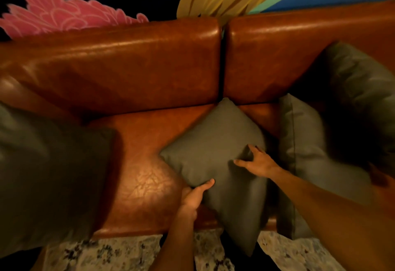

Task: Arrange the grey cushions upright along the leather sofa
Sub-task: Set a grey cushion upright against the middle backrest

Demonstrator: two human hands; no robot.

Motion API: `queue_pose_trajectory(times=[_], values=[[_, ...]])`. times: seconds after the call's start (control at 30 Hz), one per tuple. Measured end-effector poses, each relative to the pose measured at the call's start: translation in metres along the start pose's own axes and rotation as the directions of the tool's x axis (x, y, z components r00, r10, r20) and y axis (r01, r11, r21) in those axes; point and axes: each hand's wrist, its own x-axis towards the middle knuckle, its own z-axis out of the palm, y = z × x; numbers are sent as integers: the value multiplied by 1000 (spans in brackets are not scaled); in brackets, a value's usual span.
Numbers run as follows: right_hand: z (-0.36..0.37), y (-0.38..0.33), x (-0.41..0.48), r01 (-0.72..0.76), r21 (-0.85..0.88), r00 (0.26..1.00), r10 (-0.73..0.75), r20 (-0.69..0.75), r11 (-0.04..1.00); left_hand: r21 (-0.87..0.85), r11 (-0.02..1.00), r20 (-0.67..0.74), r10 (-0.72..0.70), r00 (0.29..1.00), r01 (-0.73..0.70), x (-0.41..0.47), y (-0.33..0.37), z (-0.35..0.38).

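— Brown leather fills the view: the sofa [149,67] runs from 9 to 3 o'clock under a bright mural [53,12], speckled floor [119,251] at 6.

— Where does the middle cushion [215,142] lie?

— Just right of centre on the seat, turned like a diamond, top corner at the backrest gap at 12, bottom corner hanging past the front edge at 6.

— And the hands?

— The left hand [193,198] grips its lower left edge at about 7 o'clock, thumb on top, fingers tucked underneath. The right hand [259,162] pinches a fold of fabric on its right side at 3, fingers half-curled.

— How would it handle?

— It looks soft and light, the cover creasing under the pinch. It would likely sag, so opposite edges seem the better hold.

— Others?

— One cushion [47,174] at 9, two at 3: a flat one [307,146], an upright one [363,91].
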Motion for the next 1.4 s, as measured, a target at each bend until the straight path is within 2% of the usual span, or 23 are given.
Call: queue_pose_trajectory(times=[0.13,0.27,0.37,0.47,0.57,0.6,0.67,0.77,0.87,0.93,0.97,1.0,1.07,1.1,1.13,1.23,1.3,1.4], values=[[1,-13,-26,37,18,999,-37,-6,999,25,981,-100,195,976,-194,-31,19,14],[-5,-28,-55,67,81,998,-68,3,994,66,944,-148,330,932,-324,-66,33,25],[-11,-39,-78,119,172,992,-125,23,978,217,900,-197,420,886,-378,-98,48,26],[-17,-51,-100,142,348,979,-182,86,927,415,820,-245,517,820,-393,-138,74,24],[-25,-64,-122,108,472,956,-221,191,875,702,624,-188,627,756,-343,-176,106,21],[-28,-68,-129,133,495,941,-266,207,858,792,520,-141,666,732,-320,-186,115,20],[-34,-76,-134,209,484,943,-306,129,850,927,281,-29,714,700,-248,-203,131,21],[-56,-96,-149,361,288,933,-339,-123,887,986,12,106,714,692,-163,-217,147,18],[-74,-104,-163,494,23,813,-452,-366,869,970,-202,237,660,713,-136,-219,151,18],[-80,-105,-172,498,-239,746,-553,-371,833,946,-293,299,615,730,-140,-219,148,20],[-80,-104,-174,475,-369,752,-587,-301,799,936,-319,319,590,742,-148,-219,145,20],[-81,-102,-176,437,-482,787,-582,-203,759,927,-339,337,565,753,-160,-217,141,19],[-79,-94,-177,366,-676,857,-514,-23,640,917,-349,365,531,765,-195,-212,136,10],[-75,-89,-176,349,-744,869,-494,29,570,913,-344,380,524,762,-219,-209,134,5],[-71,-86,-175,337,-780,873,-484,50,527,908,-339,398,520,756,-245,-206,133,-2],[-67,-87,-173,286,-788,869,-495,-27,545,893,-349,432,491,757,-283,-199,139,-25],[-70,-95,-171,248,-807,853,-516,-81,536,907,-343,386,435,814,-246,-196,149,-51],[-76,-106,-167,247,-831,863,-503,-46,499,927,-329,283,297,912,-181,-194,163,-97]])
